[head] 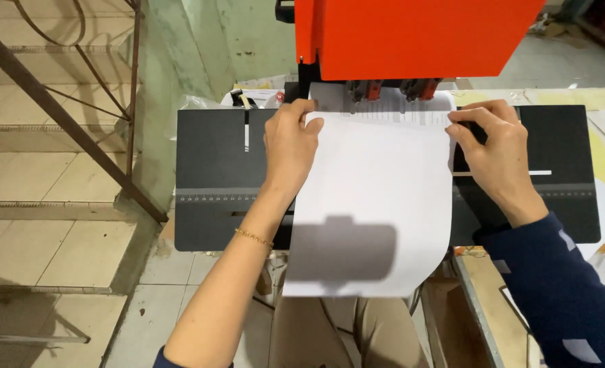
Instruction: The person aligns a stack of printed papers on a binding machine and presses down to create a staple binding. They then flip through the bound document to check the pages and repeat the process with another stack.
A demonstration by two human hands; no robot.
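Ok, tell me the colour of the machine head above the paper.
Bright orange-red machine head, over the white paper; seen in the head view.

Few markings and one loose wrapper on the black machine table [210,146]; nothing here is a screen or a sign.

A crumpled clear plastic bag [195,103] lies just behind the table's back left corner, and beside it sits a small white and black packet [243,97], too small to tell apart further. Printed on the tabletop are a short white upright bar [246,131] near the back left edge, a thin white line [531,172] toward the right edge, and a row of fine white scale marks [214,198] along a grey band.
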